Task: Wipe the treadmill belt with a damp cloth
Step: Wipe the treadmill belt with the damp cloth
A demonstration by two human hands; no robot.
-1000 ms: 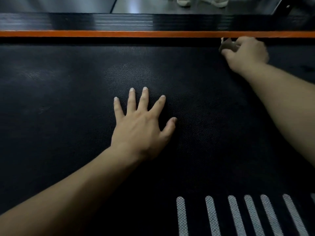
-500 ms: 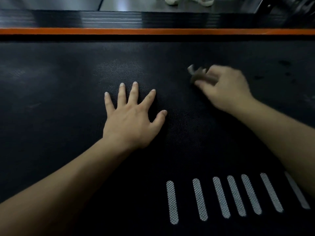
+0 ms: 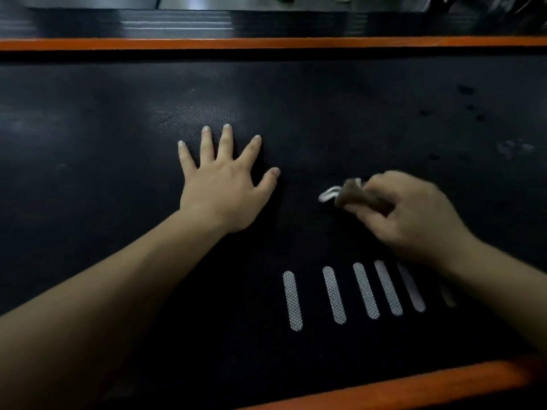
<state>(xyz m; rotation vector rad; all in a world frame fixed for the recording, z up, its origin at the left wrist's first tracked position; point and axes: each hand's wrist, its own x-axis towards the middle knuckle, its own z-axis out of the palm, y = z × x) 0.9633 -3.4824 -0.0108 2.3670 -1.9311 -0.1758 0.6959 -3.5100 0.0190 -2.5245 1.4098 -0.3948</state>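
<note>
The black textured treadmill belt [image 3: 103,179] fills most of the head view. My left hand [image 3: 223,184] lies flat on it near the middle, fingers spread and straight. To its right my right hand [image 3: 405,214] grips a small bunched brownish cloth [image 3: 352,195] with a pale edge sticking out on the left, pressed down on the belt. Most of the cloth is hidden inside the fist.
An orange stripe [image 3: 266,43] runs along the far side of the belt, with a dark ribbed side rail [image 3: 177,23] behind it. Another orange stripe [image 3: 414,386] edges the near side. Several white dashes [image 3: 334,294] mark the belt near me. Dark spots [image 3: 466,90] dot the far right.
My right hand has dragged the cloth from the far orange edge across the belt toward me. My left hand has stayed flat in place.
</note>
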